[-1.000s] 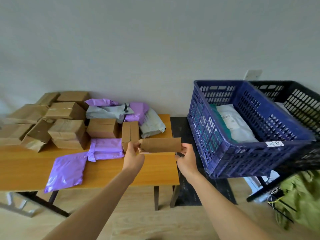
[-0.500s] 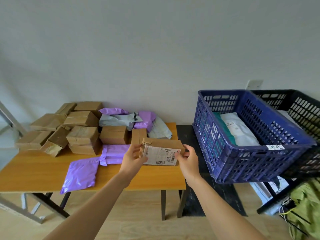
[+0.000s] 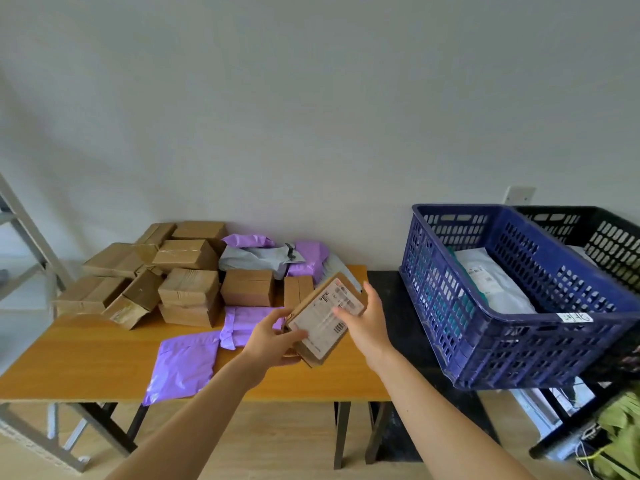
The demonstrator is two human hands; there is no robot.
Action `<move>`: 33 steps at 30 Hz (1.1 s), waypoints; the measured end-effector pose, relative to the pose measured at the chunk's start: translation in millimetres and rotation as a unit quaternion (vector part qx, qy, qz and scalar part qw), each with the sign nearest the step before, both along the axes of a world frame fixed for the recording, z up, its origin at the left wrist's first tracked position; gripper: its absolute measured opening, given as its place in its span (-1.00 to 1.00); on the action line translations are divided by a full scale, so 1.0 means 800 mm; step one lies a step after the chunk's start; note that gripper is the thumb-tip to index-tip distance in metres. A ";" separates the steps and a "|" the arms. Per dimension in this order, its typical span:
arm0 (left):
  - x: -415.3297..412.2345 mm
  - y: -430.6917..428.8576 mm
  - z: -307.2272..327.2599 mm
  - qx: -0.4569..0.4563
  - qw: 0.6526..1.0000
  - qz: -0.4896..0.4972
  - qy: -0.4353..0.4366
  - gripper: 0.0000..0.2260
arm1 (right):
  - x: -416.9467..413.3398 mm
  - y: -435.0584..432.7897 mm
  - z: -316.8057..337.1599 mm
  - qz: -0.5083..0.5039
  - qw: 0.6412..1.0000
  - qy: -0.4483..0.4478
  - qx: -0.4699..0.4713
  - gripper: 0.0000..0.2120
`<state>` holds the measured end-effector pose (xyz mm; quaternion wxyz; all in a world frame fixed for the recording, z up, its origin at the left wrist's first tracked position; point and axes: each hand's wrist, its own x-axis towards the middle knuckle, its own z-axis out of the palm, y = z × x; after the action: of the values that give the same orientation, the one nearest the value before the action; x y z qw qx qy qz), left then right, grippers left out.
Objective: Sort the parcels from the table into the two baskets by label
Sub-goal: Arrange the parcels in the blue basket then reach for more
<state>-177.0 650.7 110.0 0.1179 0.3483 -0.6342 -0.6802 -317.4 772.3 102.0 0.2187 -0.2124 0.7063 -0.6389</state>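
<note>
I see my left hand (image 3: 273, 341) gripping a brown parcel (image 3: 320, 325) by its lower corner, label up, tilted above the bench (image 3: 86, 358). My right hand (image 3: 367, 323) touches its right edge, thumb on the label.

I had just the one wide-angle head camera, which looked forward and down, close on the parcel (image 3: 323, 322) just below centre, with the table (image 3: 86, 362) at eight o'clock, the blue basket (image 3: 519, 344) at four o'clock and the wall (image 3: 311, 116) at twelve.
</note>
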 end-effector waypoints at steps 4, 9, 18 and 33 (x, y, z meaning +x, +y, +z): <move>0.002 -0.014 0.003 0.058 0.996 0.033 0.051 -0.69 | 0.012 -0.015 0.003 -0.010 0.994 -0.101 -0.030 -0.50; 0.002 -0.030 0.000 0.033 0.997 0.041 0.057 -0.68 | 0.022 -0.019 0.010 0.040 0.990 -0.119 -0.066 -0.63; 0.007 -0.045 0.009 -0.073 0.996 -0.001 0.049 -0.67 | 0.039 -0.022 0.014 0.044 0.995 -0.079 -0.052 -0.57; -0.001 -0.037 0.019 -0.092 0.992 -0.059 0.057 -0.64 | 0.055 0.011 0.005 -0.026 0.998 -0.055 -0.009 -0.50</move>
<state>-177.5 621.4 125.0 0.1449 0.2583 -0.7062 -0.6431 -273.8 780.8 105.7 0.2388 -0.1606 0.6928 -0.6612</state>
